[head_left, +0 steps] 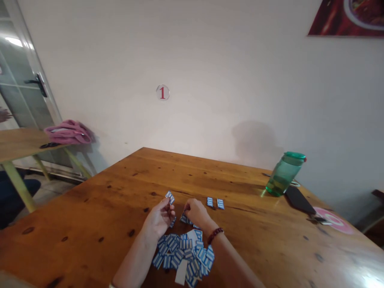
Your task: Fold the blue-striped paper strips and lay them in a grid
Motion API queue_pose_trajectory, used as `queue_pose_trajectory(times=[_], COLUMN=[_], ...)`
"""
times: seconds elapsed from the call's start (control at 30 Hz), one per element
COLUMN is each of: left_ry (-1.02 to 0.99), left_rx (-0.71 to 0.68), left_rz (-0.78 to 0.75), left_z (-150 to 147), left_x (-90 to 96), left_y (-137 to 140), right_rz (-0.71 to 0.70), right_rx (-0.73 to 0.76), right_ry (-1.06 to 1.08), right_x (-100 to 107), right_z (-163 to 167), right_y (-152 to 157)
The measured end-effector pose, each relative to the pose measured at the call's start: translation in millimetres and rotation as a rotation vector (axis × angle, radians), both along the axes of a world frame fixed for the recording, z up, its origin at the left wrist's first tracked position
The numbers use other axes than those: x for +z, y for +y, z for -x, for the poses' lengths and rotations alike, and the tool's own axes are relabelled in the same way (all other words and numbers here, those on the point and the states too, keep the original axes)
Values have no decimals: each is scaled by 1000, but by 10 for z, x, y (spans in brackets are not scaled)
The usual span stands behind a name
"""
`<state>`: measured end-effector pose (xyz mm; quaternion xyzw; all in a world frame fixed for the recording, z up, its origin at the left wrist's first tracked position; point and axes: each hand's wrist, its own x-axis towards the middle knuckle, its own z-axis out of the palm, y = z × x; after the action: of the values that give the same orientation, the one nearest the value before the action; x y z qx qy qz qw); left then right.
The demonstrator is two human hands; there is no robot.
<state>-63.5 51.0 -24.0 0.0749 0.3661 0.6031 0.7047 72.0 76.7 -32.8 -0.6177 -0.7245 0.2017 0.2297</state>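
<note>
Bordering the wall [204, 60], a wooden table [96, 204] bears cards [172, 243].

Low in the middle, the left hand [159, 219] holds up a small blue and white card [170, 197]. Beside it, the right hand [197, 213] reaches down to more cards [184, 219]. A messy pile [177, 252] lies below them on the brown tabletop [99, 208]. Two cards [220, 204] sit right of the hands. A green bottle [284, 175] stands at the right.
</note>
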Motion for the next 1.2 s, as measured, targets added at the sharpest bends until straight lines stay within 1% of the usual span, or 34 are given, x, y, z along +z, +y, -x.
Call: queue_pose_trajectory(times=[0.1,0.17,0.23,0.27,0.3,0.37,0.47,0.6,0.83,0.97,1.1,1.2], left_ry=[8,38,105,152,203,291,394,499,602,627,623,616], left_rx=[0,-31,-84,-121,-164,-260,-359,-395,-371,-404,-357,-327], left_rz=[-24,-48,-99,-133,-169,-227,-266,-277,-348,-315,-346,-361], left_z=[-12,-34,-74,-101,-131,-195,-275,-324,-352,-362,-360,-356], left_x=[-7,-10,-11,-12,-12,-14,-19,-33,-54,-76,-83,-76], left_y=[-7,-25,-54,-73,-92,-130,-172,-187,-155,-144,-149,-161], right_rz=[-51,-57,-49,-62,-86,-136,-186,-181,-133,-108,-4,53], right_rx=[9,19,28,23,12,-14,-60,-32,3,5,-51,-88], right_ry=[122,244,519,621,690,762,800,772,814,876,997,1021], right_x=[85,116,108,89,63,2,-63,-61,-40,-22,-15,-29], right_z=[-86,-173,-264,-305,-340,-390,-410,-385,-354,-350,-342,-333], right_y=[-45,-125,-232,-288,-340,-421,-478,-499,-562,-578,-560,-548])
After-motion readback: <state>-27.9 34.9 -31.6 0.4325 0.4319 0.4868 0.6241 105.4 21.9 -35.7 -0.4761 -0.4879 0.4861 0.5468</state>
